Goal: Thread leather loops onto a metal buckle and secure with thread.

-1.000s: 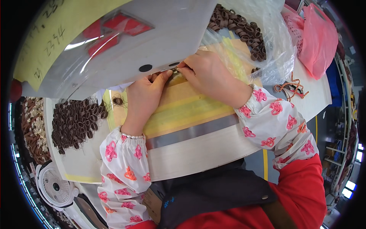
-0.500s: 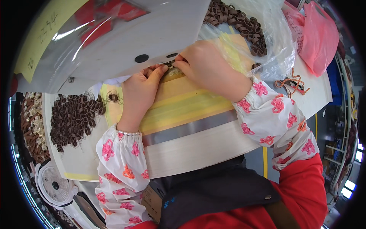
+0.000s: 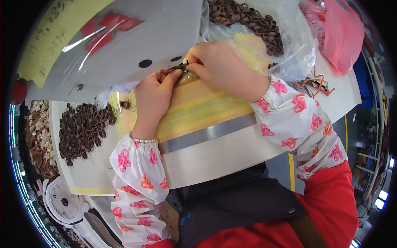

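My left hand (image 3: 154,96) pinches a small dark brown piece (image 3: 180,66) between thumb and forefinger, under the lower edge of a grey-white machine head (image 3: 136,45). From the other side my right hand (image 3: 223,66) comes in, its thumb and fingertips closed at that piece's right end. The machine and my fingers hide most of the piece, so its exact shape cannot be made out. Below both hands, the work surface (image 3: 211,110) is covered with tan and yellow tape strips. A single brown loop (image 3: 125,104) with loose threads lies beside my left wrist.
Brown loops with trailing threads (image 3: 84,130) are heaped at the left. More brown loops (image 3: 252,20) lie on clear plastic (image 3: 295,41) at the far right, near a pink bag (image 3: 341,39) and orange-handled snips (image 3: 316,86). A white fan (image 3: 64,201) stands lower left.
The view has shifted slightly, moving the machine head a little left and up in the picture. Both hands keep their pinch at the same spot under the machine.
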`<state>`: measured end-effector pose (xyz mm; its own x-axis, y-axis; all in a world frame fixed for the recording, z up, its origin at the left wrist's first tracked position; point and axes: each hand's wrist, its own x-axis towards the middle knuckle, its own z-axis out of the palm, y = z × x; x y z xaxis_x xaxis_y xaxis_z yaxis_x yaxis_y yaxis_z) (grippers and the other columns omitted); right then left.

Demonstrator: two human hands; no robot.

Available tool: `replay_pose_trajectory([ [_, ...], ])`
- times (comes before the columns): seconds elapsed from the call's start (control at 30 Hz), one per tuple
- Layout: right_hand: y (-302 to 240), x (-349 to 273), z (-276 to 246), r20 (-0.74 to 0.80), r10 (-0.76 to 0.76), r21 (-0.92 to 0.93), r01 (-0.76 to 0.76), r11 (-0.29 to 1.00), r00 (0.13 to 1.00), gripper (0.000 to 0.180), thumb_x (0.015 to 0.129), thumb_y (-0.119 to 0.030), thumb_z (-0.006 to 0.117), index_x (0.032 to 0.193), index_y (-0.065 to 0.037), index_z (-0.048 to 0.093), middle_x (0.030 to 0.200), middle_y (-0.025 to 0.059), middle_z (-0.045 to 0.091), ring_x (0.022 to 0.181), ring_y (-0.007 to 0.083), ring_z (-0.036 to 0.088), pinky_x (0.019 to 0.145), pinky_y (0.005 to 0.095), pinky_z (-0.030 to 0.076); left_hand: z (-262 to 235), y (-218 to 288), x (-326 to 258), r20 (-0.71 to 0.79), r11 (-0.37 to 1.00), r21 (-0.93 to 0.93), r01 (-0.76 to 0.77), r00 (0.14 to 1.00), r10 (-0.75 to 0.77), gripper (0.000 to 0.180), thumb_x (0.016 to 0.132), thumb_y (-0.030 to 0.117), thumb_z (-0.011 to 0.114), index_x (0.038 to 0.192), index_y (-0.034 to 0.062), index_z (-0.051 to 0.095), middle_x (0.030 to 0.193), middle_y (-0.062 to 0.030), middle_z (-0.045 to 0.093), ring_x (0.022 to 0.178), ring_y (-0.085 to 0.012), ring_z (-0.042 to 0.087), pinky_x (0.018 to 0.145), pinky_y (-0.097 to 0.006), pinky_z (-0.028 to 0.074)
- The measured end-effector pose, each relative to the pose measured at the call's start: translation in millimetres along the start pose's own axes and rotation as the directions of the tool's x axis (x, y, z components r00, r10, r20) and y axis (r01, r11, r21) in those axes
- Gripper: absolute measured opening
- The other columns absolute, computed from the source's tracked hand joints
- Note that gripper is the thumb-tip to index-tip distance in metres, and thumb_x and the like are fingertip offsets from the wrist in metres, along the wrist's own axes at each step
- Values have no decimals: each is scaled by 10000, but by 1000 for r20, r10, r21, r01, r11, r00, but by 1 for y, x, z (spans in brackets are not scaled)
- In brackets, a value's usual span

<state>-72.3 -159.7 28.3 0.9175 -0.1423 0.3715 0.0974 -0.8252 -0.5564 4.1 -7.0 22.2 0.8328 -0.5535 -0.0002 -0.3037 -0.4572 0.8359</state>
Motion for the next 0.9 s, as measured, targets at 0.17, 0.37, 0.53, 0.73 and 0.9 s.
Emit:
replay_pose_trajectory([
  [0.17, 3, 0, 5, -62, -112, -83, 106, 991, 992, 124, 730, -100, 617, 712, -10, 533, 669, 147, 572, 626, 319, 556, 568, 381, 434, -1, 4, 0, -14, 994, 78, -72, 997, 73, 252, 788, 265, 642, 807, 14, 655, 587, -10, 594, 522, -60, 503, 507, -225, 391],
  [0.37, 25, 2, -43, -147, -21, -174, -5, 985, 989, 87, 727, -82, 592, 766, -14, 554, 714, 124, 581, 692, 321, 568, 620, 380, 451, -5, 9, -30, -15, 918, 236, -320, 943, 333, 220, 798, 215, 621, 664, 42, 600, 506, -46, 515, 451, -162, 480, 566, -292, 366],
  [0.53, 81, 13, -75, -212, -30, -527, -89, 845, 977, 99, 719, -54, 557, 816, -36, 569, 831, 116, 585, 776, 314, 575, 668, 403, 458, -42, -19, -55, -121, 773, 481, -414, 842, 526, 243, 783, 187, 637, 596, 64, 545, 478, -10, 451, 418, -166, 385, 670, -317, 308],
  [0.73, 97, 25, -63, -157, -51, -660, -67, 749, 986, 134, 708, -69, 551, 842, -62, 547, 871, 114, 573, 787, 323, 572, 671, 415, 460, -79, -29, -62, -214, 999, 47, -7, 977, 16, 141, 777, 160, 627, 769, 20, 643, 667, -48, 597, 628, -195, 523, 804, -352, 333],
  [0.9, 95, 20, -75, -105, 9, -710, -81, 700, 994, 173, 699, -66, 546, 873, -65, 538, 850, 112, 586, 777, 313, 578, 651, 418, 460, -47, 1, -50, -9, 604, 685, -407, 824, 566, 258, 808, 104, 565, 1042, -5, 583, 1097, -133, 567, 1022, -278, 488, 861, -394, 346],
])
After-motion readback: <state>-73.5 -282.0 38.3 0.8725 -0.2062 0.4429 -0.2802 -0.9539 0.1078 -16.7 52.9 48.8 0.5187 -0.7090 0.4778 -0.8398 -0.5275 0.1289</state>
